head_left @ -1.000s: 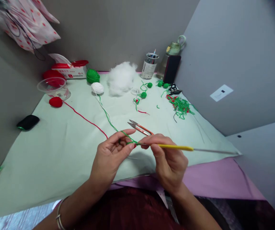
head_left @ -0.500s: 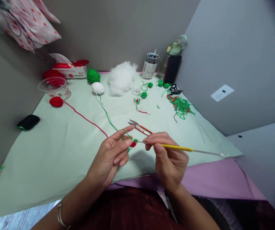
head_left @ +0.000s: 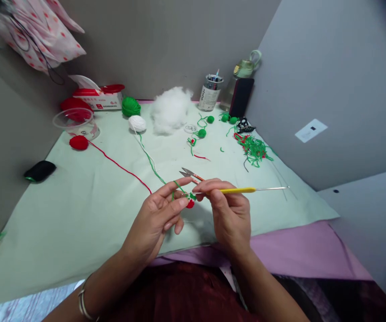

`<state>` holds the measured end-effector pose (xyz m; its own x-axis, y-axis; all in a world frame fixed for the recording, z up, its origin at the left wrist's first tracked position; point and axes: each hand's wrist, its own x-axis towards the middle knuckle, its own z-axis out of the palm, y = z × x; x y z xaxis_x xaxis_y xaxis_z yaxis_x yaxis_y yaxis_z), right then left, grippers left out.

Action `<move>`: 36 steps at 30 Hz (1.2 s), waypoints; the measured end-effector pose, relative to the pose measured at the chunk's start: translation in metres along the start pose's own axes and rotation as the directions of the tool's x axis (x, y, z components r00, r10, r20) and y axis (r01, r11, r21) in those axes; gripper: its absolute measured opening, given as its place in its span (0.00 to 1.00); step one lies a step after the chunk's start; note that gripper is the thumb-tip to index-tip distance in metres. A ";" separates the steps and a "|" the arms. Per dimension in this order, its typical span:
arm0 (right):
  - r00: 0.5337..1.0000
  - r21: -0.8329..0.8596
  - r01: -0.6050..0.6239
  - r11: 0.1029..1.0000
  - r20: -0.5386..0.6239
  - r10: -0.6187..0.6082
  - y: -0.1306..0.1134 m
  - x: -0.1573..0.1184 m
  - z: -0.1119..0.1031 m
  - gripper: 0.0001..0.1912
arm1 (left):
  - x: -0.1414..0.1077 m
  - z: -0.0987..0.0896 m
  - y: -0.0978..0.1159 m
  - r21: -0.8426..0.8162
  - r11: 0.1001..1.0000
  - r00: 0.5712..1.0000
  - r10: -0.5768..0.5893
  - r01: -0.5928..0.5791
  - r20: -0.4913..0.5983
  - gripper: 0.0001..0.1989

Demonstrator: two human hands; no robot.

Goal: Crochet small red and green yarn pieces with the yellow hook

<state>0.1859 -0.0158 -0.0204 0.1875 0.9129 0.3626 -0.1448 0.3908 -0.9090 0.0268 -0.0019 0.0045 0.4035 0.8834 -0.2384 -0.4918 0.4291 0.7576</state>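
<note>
My left hand (head_left: 161, 210) pinches a small red, green and white crochet piece (head_left: 190, 203) between thumb and fingers. Green yarn (head_left: 154, 167) runs from the table over its raised index finger. In my right hand (head_left: 228, 210) is a crochet hook (head_left: 238, 190) with a yellow grip, held like a pencil. Its left tip lies at the top of the piece, against the green yarn; the other metal end points right. Behind the fingertips lie thread snips (head_left: 193, 174) with orange handles, partly hidden by my right hand.
A red yarn ball (head_left: 79, 142), a white ball (head_left: 137, 123) and a green ball (head_left: 131, 107) sit at the back left. White stuffing (head_left: 172, 110) lies at the back middle. Yarn scraps (head_left: 255, 149) are heaped at the right, near a bottle (head_left: 231, 89) and a phone (head_left: 242, 97).
My right hand has shifted left and slightly up with the crochet hook, which now lies more level. Its tip has passed further left across the crochet piece. My left hand has barely moved.
</note>
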 end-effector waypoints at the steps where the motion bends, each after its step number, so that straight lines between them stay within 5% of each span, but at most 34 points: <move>1: 1.000 -0.005 -0.008 1.000 0.004 0.008 0.000 0.000 0.000 0.09 | 0.000 0.000 0.000 0.002 1.000 1.000 0.001 -0.001 0.001 0.18; 7: 0.997 0.039 -0.075 0.996 0.019 0.074 -0.001 0.001 -0.001 0.09 | 0.001 0.001 0.003 0.056 0.998 0.999 0.010 -0.008 -0.045 0.29; 13: 0.998 0.122 -0.067 0.990 0.029 0.064 -0.004 0.005 -0.002 0.11 | 0.000 0.003 0.007 0.090 0.996 0.998 0.033 -0.029 -0.047 0.25; 18: 0.993 -0.193 0.116 0.974 0.046 -0.109 -0.013 -0.002 -0.005 0.11 | 0.000 0.000 0.002 0.199 0.973 0.987 0.135 -0.115 -0.088 0.22; 22: 0.871 -0.501 0.490 0.713 0.249 -0.424 -0.007 -0.010 -0.005 0.12 | -0.001 0.001 -0.006 0.236 0.955 0.968 0.214 -0.179 -0.134 0.27; 25: 0.795 -0.628 0.587 0.511 0.330 -0.509 0.000 -0.013 -0.005 0.17 | 0.000 0.003 -0.007 0.073 0.994 0.992 0.086 -0.080 -0.093 0.27; 28: 0.853 -0.528 0.504 0.683 0.179 -0.491 0.000 -0.012 -0.004 0.14 | 0.002 0.002 -0.001 -0.043 0.998 0.997 -0.058 0.056 -0.054 0.24; 31: 0.946 -0.264 0.309 0.914 -0.016 -0.324 -0.006 -0.007 -0.004 0.12 | 0.002 0.002 0.005 -0.040 0.999 0.996 -0.028 0.025 -0.080 0.23; 36: 0.991 -0.141 0.131 0.981 0.009 -0.131 -0.006 -0.001 -0.001 0.09 | -0.001 0.005 0.004 0.016 1.000 1.000 -0.007 0.007 -0.026 0.21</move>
<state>0.1880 -0.0191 -0.0152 0.1960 0.8551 0.4800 0.0192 0.4861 -0.8737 0.0286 -0.0019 0.0105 0.3864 0.8851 -0.2596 -0.4762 0.4325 0.7656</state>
